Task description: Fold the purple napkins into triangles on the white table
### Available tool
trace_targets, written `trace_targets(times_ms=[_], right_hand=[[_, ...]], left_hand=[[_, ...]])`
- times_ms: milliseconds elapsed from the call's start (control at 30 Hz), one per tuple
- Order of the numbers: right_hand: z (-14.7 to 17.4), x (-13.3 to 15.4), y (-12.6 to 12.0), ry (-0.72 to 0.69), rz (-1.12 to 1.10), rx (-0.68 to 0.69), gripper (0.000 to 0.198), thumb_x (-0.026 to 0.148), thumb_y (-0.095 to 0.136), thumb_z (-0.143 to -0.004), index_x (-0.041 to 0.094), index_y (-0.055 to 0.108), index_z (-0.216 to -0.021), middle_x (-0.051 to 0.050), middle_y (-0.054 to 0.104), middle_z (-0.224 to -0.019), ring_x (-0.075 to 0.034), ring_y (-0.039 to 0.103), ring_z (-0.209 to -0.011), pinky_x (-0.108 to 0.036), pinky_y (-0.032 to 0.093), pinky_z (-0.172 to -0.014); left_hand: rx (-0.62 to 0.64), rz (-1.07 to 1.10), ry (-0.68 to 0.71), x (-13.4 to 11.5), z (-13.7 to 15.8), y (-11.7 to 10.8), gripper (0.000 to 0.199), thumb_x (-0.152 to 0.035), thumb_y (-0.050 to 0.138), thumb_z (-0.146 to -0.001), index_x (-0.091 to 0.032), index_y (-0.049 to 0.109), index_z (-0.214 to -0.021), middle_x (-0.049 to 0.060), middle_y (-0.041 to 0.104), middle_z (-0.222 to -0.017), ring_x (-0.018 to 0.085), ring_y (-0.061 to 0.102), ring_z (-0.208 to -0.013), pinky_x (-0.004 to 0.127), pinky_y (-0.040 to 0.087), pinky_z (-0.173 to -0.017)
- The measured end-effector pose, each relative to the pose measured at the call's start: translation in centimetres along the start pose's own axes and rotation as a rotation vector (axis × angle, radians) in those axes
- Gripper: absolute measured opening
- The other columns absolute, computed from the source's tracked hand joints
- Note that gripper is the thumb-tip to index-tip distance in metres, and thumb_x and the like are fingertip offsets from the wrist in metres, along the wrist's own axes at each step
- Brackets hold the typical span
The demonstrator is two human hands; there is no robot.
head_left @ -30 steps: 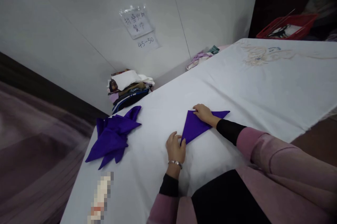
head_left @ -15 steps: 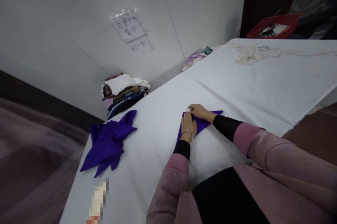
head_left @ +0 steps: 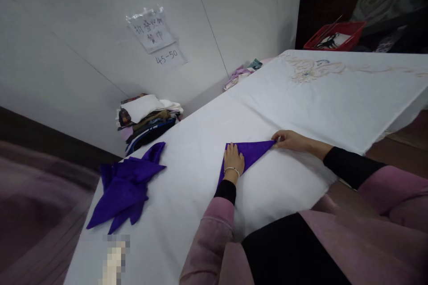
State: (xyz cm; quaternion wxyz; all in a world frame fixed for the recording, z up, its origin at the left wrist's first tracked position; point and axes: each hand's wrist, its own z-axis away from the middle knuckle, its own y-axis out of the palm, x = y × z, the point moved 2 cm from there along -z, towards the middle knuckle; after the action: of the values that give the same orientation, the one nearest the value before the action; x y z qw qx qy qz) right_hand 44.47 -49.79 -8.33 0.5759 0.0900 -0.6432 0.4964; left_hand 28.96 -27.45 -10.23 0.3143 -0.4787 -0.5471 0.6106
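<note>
A blurred dusky-pink surface (head_left: pixel 30 213) fills the lower left edge of the frame, and just right of it a heap of purple cloths (head_left: pixel 123 187) lies on the white-covered counter (head_left: pixel 187 160), points splayed in several directions. Below the heap, near the bottom edge, a pixelated patch (head_left: pixel 113 262) hides whatever is there. Above the heap, left of the frame's centre, a stack of folded clothes (head_left: pixel 147 117) stands against the wall, and higher up two handwritten sheets (head_left: pixel 152 33) hang there, the lower one reading "45-50". Near the middle of the frame the folded purple cloth (head_left: pixel 256 151) lies as a triangle on the counter, well apart from the heap. The left grip (head_left: pixel 233 160), a bracelet at its wrist, rests palm down over the triangle's left part, fingers extended and only slightly spread, pressing rather than grasping; one corner shows past the fingertips and another beside the wrist. Most of the purple lies to the right of this hand, between the two. Right of centre, the right grip (head_left: pixel 289 140) is narrow, thumb and fingers pinching the triangle's far right tip. Toward the upper right, pale embroidery (head_left: pixel 307 70) crosses the counter's cover, and a red basket (head_left: pixel 355 37) holding dark and white items sits beyond its edge.
</note>
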Motion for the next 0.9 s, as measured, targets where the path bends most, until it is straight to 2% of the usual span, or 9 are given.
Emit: trace_targets(times_ms=[167,367,633,800,900], right_hand=[[-0.5,0.9,0.8,-0.025,0.103,-0.039,0.022,0.032,0.063,-0.066,0.021,0.064,-0.085,-0.002,0.063,-0.082,-0.017,0.057,-0.072,-0.027,0.045,-0.063],[-1.1,1.7,0.8,-0.078,0.243,-0.017,0.013,0.027,0.061,-0.064,0.020,0.062,-0.076,-0.003,0.062,-0.083,-0.018,0.057,-0.077,-0.027,0.045,-0.067],[-2.2,0.9,0.6,-0.140,0.262,0.146,0.005,0.024,0.056,-0.068,0.022,0.059,-0.072,-0.004,0.064,-0.095,-0.019,0.056,-0.081,-0.027,0.045,-0.071],[-2.8,0.7,0.3,-0.246,0.332,0.214,0.011,0.026,0.050,-0.076,0.022,0.060,-0.072,-0.006,0.063,-0.092,-0.019,0.057,-0.079,-0.029,0.045,-0.072],[-2.6,0.6,-0.2,-0.199,0.377,0.106,0.016,0.031,0.052,-0.077,0.021,0.064,-0.081,-0.008,0.064,-0.092,-0.022,0.058,-0.081,-0.033,0.045,-0.073]], left_hand=[[0.020,0.008,-0.006,0.0,0.0,-0.1,0.051,-0.025,0.034,-0.090,-0.008,0.040,-0.138,0.016,0.033,-0.150,0.027,0.025,-0.141,0.045,0.021,-0.116],[0.012,0.026,-0.015,-0.1,0.1,-0.3,0.050,-0.025,0.034,-0.090,-0.010,0.040,-0.138,0.015,0.033,-0.150,0.027,0.024,-0.141,0.044,0.021,-0.116],[0.020,0.012,-0.003,-0.1,0.2,-0.5,0.050,-0.025,0.034,-0.091,-0.009,0.041,-0.137,0.015,0.034,-0.150,0.027,0.024,-0.141,0.043,0.021,-0.116],[0.068,-0.066,-0.016,-0.3,0.2,-0.7,0.052,-0.027,0.031,-0.092,-0.008,0.038,-0.140,0.014,0.030,-0.152,0.025,0.022,-0.142,0.041,0.021,-0.116],[0.088,-0.112,-0.017,-0.4,0.2,-0.8,0.053,-0.028,0.030,-0.093,-0.008,0.037,-0.141,0.013,0.029,-0.152,0.024,0.021,-0.142,0.040,0.020,-0.116]])
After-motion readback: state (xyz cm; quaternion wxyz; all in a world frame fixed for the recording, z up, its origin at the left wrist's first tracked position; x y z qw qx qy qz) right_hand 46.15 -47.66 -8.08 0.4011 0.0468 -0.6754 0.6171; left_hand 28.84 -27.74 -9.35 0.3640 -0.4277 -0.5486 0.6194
